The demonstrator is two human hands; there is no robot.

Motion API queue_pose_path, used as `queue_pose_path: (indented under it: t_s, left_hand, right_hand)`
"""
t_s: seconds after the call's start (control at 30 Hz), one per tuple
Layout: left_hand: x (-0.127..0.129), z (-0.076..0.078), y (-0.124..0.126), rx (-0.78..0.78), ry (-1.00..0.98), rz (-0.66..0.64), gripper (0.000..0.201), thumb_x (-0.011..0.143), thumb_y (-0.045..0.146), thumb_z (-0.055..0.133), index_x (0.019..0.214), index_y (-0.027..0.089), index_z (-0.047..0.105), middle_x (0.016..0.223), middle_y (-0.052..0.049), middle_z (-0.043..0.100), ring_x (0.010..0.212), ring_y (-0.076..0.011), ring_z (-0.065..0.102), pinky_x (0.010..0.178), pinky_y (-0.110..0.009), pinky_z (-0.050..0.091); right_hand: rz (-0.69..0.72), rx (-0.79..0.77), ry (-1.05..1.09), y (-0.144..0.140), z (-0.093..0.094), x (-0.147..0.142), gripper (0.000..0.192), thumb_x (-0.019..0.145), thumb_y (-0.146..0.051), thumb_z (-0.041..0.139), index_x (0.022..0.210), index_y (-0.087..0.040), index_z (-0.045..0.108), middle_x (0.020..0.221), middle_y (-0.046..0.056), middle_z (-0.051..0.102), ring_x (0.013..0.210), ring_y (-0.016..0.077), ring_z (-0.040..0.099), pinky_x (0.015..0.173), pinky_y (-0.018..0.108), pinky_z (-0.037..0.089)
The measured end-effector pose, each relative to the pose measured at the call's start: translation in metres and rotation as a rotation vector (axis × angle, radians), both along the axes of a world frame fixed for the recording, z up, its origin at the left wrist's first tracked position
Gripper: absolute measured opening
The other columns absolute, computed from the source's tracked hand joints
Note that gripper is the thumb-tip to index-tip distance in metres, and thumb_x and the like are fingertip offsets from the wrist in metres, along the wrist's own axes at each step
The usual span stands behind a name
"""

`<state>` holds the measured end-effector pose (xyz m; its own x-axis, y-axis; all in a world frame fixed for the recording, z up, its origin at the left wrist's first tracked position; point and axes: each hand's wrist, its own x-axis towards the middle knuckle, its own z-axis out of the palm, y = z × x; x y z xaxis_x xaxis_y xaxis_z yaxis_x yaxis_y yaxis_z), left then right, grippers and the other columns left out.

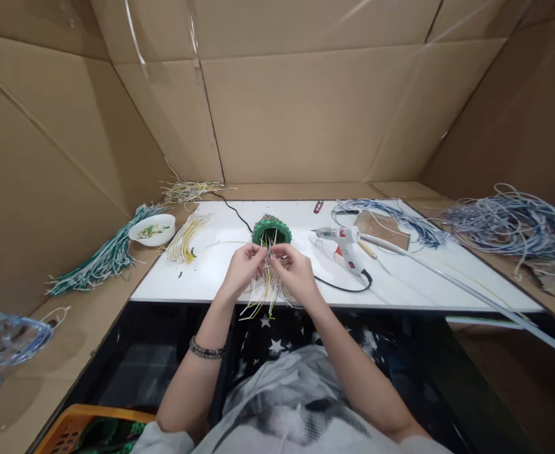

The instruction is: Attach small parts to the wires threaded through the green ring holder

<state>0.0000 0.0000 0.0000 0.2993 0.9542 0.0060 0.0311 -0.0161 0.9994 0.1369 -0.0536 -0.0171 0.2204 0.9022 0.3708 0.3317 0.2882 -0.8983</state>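
A green ring-shaped piece with a bumpy rim point(272, 228) stands on the white table top, its dark opening facing me. Thin white and yellow wires point(268, 291) trail from that opening toward the table's front edge. My left hand point(248, 265) pinches at these wires just in front of the ring, thumb and forefinger together. Close beside it, my right hand point(292, 268) also pinches among the strands. The fingertips of both hands nearly meet. Which single strands they hold is too small to make out.
Right of the ring lies a white glue gun point(346, 246) with a black cord. Blue and white wires point(514, 230) pile up at far right. At left are a white bowl point(157, 234), yellow wires point(186, 239) and green wires point(102, 255). An orange basket point(102, 413) sits low left.
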Motion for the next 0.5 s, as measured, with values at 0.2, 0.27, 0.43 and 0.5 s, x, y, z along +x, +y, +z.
queue_pose_path:
  t_s: [0.2,0.27,0.43,0.5]
  left_hand:
    - [-0.0021,0.0052,-0.0026,-0.037,-0.056,-0.05,0.024,0.078,0.034,0.078,0.076,0.017,0.06,0.055,0.003,0.057,0.042,-0.007,0.046,0.041,-0.019,0.033]
    - [-0.0014,0.0066,-0.0042,-0.04,-0.069,-0.049,0.024,0.076,0.032,0.079,0.076,0.016,0.061,0.058,0.003,0.058,0.043,-0.0059,0.045,0.041,-0.019,0.033]
    - [-0.0013,0.0075,-0.005,-0.06,-0.069,-0.042,0.025,0.073,0.028,0.081,0.081,0.016,0.062,0.053,0.004,0.057,0.041,-0.0066,0.045,0.04,-0.018,0.033]
    - [-0.0028,0.0073,-0.0038,-0.071,-0.056,-0.046,0.027,0.071,0.027,0.082,0.086,0.015,0.064,0.053,0.004,0.058,0.04,-0.0067,0.045,0.039,-0.018,0.033]
  right_hand:
    - [-0.045,-0.021,0.15,-0.0031,0.0014,-0.0006,0.025,0.084,-0.032,0.063,0.107,-0.021,0.064,0.083,0.0,0.074,0.063,0.014,0.055,0.066,0.029,0.047]
    - [-0.029,-0.014,0.186,-0.0028,0.0011,-0.0002,0.025,0.083,-0.032,0.065,0.106,-0.021,0.064,0.081,0.0,0.073,0.063,0.014,0.056,0.067,0.029,0.047]
    - [0.052,-0.039,0.275,0.0005,-0.0012,0.0016,0.035,0.076,-0.035,0.073,0.106,-0.021,0.062,0.082,0.0,0.073,0.064,0.0138,0.057,0.066,0.029,0.046]
    - [0.074,-0.051,0.292,0.0016,-0.0018,0.002,0.039,0.073,-0.037,0.076,0.106,-0.021,0.062,0.082,-0.001,0.072,0.063,0.0139,0.056,0.065,0.029,0.045]
